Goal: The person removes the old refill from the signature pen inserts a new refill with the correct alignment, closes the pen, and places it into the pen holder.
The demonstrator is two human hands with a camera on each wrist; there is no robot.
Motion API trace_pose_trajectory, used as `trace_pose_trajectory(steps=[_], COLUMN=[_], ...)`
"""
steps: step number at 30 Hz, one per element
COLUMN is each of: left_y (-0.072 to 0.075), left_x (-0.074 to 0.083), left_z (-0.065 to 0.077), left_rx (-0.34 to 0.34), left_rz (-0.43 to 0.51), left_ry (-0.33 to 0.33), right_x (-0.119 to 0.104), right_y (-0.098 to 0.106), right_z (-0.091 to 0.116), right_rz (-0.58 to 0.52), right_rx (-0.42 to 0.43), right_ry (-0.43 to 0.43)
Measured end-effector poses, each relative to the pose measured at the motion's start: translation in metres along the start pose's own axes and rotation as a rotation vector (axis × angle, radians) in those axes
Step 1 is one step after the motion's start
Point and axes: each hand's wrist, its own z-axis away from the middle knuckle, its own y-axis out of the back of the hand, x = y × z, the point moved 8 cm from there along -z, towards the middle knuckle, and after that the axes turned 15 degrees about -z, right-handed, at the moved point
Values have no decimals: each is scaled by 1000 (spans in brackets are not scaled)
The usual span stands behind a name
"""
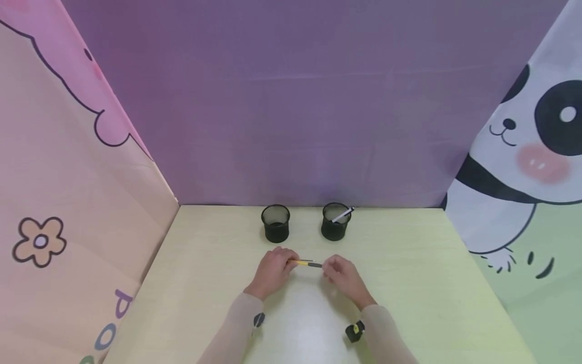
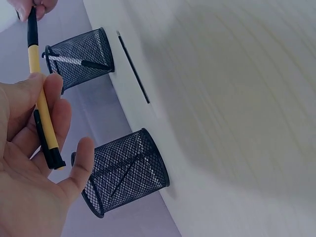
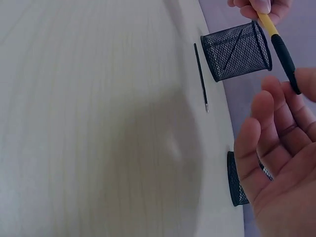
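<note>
A yellow pen (image 2: 45, 116) with a black grip and black clip is held between both hands above the table. My left hand (image 1: 272, 270) pinches its yellow barrel between thumb and fingers, with the clip end over the palm. At the other end, my right hand (image 1: 346, 278) pinches the tip of the black grip (image 3: 283, 55) between thumb and fingertip. On the table beyond the hands lies a thin dark ink refill (image 3: 201, 76) with a silvery tip, apart from both hands.
Two black mesh pen cups stand at the back of the table (image 1: 200, 263). The right cup (image 1: 333, 230) holds a white-and-black pen (image 1: 342, 215). Through the mesh of the left cup (image 1: 276, 231) shows a slim dark line. A purple cloth wall (image 1: 291, 126) rises behind.
</note>
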Motion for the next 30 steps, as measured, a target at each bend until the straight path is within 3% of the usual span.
trace_pose_trajectory(steps=[8,17,23,30], left_y=[-3,-4,-7,-3], left_x=[-2,-4,-5,-2], left_z=[0,1,1,1], left_rx=[-13,1,-34,-12], left_rz=[20,19,48,44], left_ry=[12,21,39,24], right_x=[-1,-2,-2,-1], right_y=[-1,-1,-2,-4], right_z=[-1,1,-1,-2], right_rz=[80,-23,37,73], right_rx=[-5,-11,-4,-9], right_ry=[-31,26,-16,-28])
